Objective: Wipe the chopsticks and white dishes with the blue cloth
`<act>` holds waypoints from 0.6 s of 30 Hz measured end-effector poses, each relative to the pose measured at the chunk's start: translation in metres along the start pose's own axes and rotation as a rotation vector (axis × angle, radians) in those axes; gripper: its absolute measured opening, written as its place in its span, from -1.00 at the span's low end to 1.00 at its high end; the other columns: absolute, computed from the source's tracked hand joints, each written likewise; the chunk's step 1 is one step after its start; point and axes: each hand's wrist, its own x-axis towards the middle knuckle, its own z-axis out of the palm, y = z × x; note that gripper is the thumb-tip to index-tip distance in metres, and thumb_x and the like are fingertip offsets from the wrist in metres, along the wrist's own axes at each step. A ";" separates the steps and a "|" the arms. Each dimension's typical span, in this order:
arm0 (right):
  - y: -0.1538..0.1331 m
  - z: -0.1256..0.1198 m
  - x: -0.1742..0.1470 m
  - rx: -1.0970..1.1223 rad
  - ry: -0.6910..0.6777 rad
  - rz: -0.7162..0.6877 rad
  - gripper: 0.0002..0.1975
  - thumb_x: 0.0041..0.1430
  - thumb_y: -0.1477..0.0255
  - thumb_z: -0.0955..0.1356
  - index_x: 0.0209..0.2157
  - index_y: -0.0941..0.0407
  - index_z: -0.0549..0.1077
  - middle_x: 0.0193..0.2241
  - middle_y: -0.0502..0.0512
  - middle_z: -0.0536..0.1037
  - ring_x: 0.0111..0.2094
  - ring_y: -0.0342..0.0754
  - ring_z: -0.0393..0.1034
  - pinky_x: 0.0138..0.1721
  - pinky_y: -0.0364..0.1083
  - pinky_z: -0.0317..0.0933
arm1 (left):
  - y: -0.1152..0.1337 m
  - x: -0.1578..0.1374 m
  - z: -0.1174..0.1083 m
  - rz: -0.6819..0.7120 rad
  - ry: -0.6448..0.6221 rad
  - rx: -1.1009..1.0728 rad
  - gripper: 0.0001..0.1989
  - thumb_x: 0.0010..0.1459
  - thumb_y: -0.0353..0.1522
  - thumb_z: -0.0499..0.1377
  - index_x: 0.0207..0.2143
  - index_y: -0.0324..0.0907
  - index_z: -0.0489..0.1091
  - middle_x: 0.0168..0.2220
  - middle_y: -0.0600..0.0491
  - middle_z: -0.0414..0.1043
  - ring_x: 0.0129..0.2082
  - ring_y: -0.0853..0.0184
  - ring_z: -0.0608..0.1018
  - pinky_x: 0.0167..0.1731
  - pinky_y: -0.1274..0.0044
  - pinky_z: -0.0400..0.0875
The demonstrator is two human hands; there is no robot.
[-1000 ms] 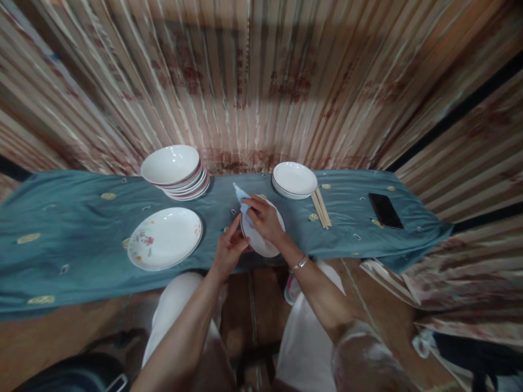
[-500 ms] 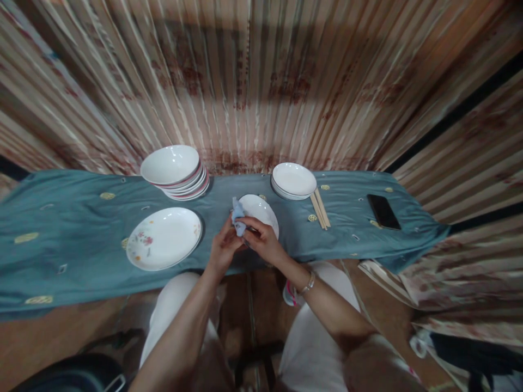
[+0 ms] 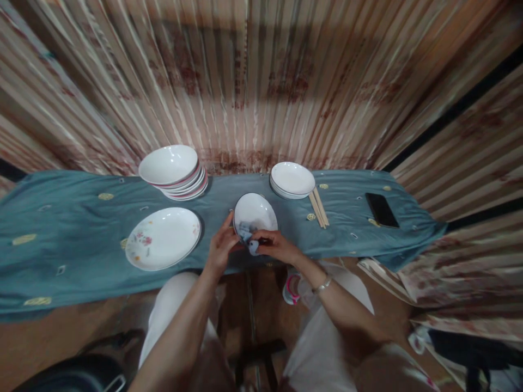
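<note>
A small white plate with a dark rim [image 3: 257, 209] is tilted up a little at the front middle of the table. My left hand [image 3: 223, 245] grips its left edge, thumb and fingers closed at the rim. In my right hand [image 3: 275, 246] is a bunched light-blue cloth [image 3: 253, 246], pressed against the plate's near edge, with part of it lying over the inner face. Some fingertips of both hands are hidden behind the plate and cloth.
To the left lie a flowered oval plate [image 3: 163, 239] and, behind it, stacked bowls [image 3: 169, 166]. Stacked small plates [image 3: 293, 178], wooden chopsticks [image 3: 318, 208] and a black phone [image 3: 382, 209] are on the right. A teal cloth [image 3: 90, 234] covers the table; a curtain [image 3: 253, 81] hangs behind.
My right hand has moved the cloth down and right, from the plate's left side to its near edge. My left hand has shifted onto the left rim, and more of the plate shows.
</note>
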 end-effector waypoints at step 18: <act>0.020 -0.044 0.003 -0.663 0.187 0.010 -0.78 -0.07 0.57 0.33 -0.31 0.11 0.51 -0.37 0.00 0.53 -0.39 -0.13 0.36 -0.30 -0.13 0.20 | -0.003 0.002 0.003 0.030 0.016 0.101 -0.11 -0.15 -0.24 0.36 0.25 -0.11 0.14 -0.23 0.01 0.53 -0.26 0.19 0.55 -0.32 0.37 0.53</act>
